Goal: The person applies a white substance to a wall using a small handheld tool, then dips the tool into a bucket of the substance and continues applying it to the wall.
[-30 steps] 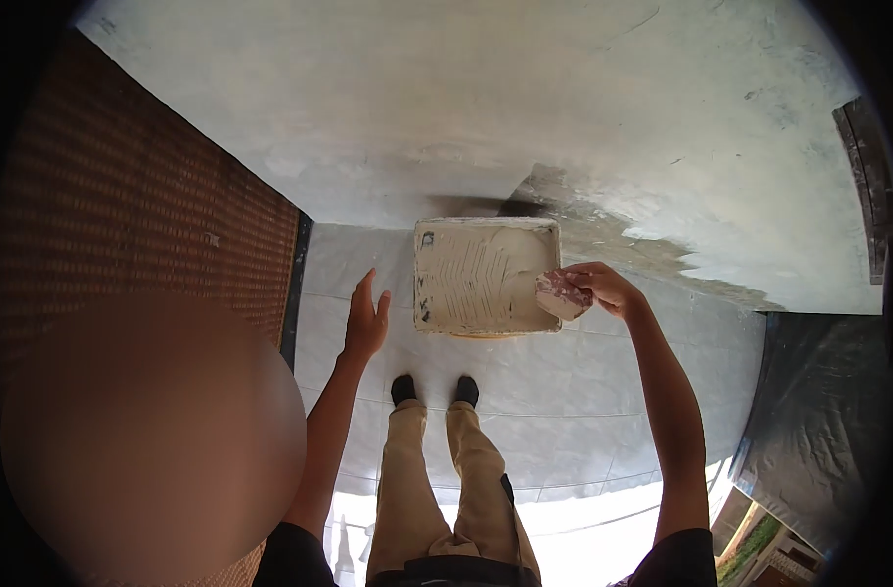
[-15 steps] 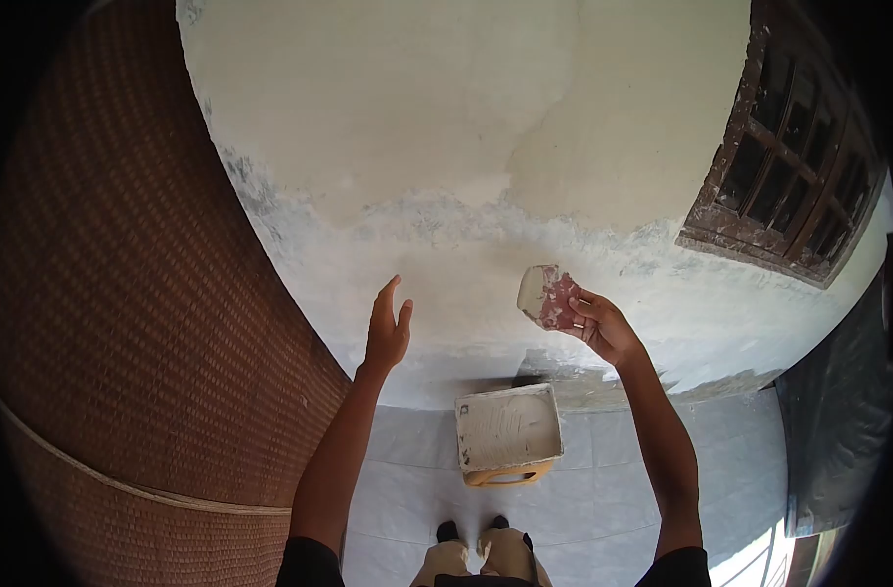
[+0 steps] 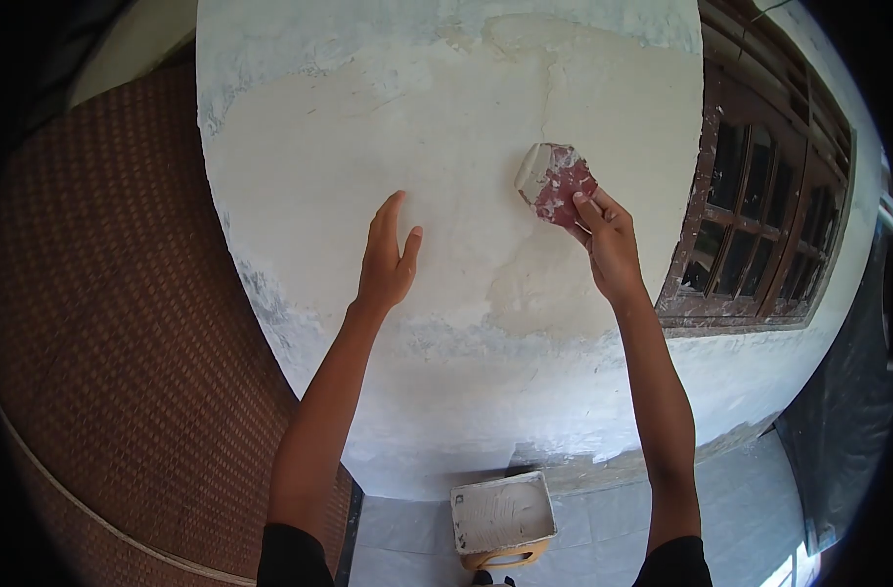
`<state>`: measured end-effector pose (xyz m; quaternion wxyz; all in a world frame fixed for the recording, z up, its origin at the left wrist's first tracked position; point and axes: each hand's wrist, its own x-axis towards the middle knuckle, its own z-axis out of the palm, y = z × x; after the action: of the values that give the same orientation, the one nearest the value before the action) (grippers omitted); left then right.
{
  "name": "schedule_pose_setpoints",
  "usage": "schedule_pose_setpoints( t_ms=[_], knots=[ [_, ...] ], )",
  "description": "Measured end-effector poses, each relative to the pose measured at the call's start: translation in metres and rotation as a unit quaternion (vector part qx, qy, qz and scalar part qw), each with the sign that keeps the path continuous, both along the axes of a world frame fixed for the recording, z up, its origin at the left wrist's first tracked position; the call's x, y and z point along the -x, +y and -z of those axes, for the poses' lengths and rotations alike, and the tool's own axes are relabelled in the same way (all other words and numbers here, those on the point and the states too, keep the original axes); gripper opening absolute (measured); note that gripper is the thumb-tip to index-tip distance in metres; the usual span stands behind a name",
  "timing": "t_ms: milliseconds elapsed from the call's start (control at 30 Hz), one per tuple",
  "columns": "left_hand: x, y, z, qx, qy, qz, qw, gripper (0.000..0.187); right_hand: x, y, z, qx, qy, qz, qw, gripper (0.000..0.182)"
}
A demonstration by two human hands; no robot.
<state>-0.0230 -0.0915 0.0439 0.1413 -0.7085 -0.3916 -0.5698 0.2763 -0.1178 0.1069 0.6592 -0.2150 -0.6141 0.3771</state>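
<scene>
In my right hand (image 3: 611, 235) I grip a flat, dark red scraper (image 3: 560, 186) between thumb and fingers. Whitish paste is smeared over its face, and its left end carries a thicker pale layer. It overlaps the plastered wall (image 3: 437, 127) in front of me. My left hand (image 3: 390, 256) is raised before the wall with nothing in it, thumb apart from the fingers. Cream patches with ragged edges cover the wall's middle, with whiter, bluish areas around them. Low in view, a tray (image 3: 503, 511) of pale paste rests on a yellow stool (image 3: 510, 560).
A woven brown mat (image 3: 124, 303) covers the left side. At the right is a paint-spattered wooden window (image 3: 759, 205) with dark panes. Grey sheeting (image 3: 603, 523) lies on the floor, and a dark sheet (image 3: 843, 430) hangs at the far right.
The view has tilted upward, so the tray sits lower and more of the upper wall shows. Both hands are higher, the right still holding the scraper.
</scene>
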Motion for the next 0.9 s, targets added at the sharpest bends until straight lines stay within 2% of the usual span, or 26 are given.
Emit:
schedule_pose_setpoints(
  t_ms=[33,100,133,200,233,300,333,400,467,533,700,767,900],
  knots=[
    [-0.001,0.005,-0.012,-0.029,0.012,-0.006,0.999,0.054,0.004,0.008,-0.014,-0.003,-0.001,0.001,1.000,0.035],
    [-0.002,0.015,-0.037,-0.057,0.026,-0.015,0.998,0.054,0.014,0.026,-0.044,-0.145,-0.013,0.082,0.986,0.034],
    [-0.003,0.019,-0.049,-0.079,0.042,-0.024,0.996,0.055,0.018,0.034,-0.057,-0.148,-0.014,0.085,0.985,0.034],
    [-0.004,0.027,-0.071,-0.106,0.054,-0.022,0.993,0.056,0.031,0.042,-0.079,-0.291,-0.063,0.273,0.915,0.030],
    [-0.004,0.032,-0.082,-0.130,0.066,-0.023,0.989,0.056,0.035,0.041,-0.087,-0.294,-0.063,0.278,0.912,0.030],
    [-0.004,0.043,-0.102,-0.158,0.075,-0.023,0.984,0.057,0.044,0.038,-0.105,-0.313,-0.166,0.408,0.841,0.031],
    [-0.004,0.048,-0.109,-0.180,0.085,-0.029,0.980,0.057,0.049,0.048,-0.109,-0.316,-0.165,0.416,0.837,0.031],
    [-0.003,0.058,-0.121,-0.202,0.085,-0.024,0.975,0.056,0.060,0.071,-0.115,-0.488,-0.152,0.464,0.723,0.034],
    [-0.003,0.066,-0.129,-0.220,0.084,-0.018,0.972,0.055,0.067,0.085,-0.113,-0.486,-0.170,0.485,0.707,0.039],
    [-0.001,0.075,-0.131,-0.246,0.093,-0.040,0.964,0.055,0.072,0.097,-0.109,-0.506,-0.225,0.554,0.622,0.044],
    [0.005,0.089,-0.131,-0.277,0.095,-0.030,0.956,0.055,0.072,0.107,-0.108,-0.485,-0.312,0.567,0.588,0.046],
    [0.005,0.090,-0.131,-0.277,0.098,-0.036,0.955,0.055,0.069,0.101,-0.110,-0.450,-0.359,0.542,0.613,0.048],
    [0.004,0.092,-0.131,-0.286,0.089,-0.032,0.954,0.054,0.065,0.094,-0.119,-0.428,-0.402,0.551,0.593,0.050]
  ],
)
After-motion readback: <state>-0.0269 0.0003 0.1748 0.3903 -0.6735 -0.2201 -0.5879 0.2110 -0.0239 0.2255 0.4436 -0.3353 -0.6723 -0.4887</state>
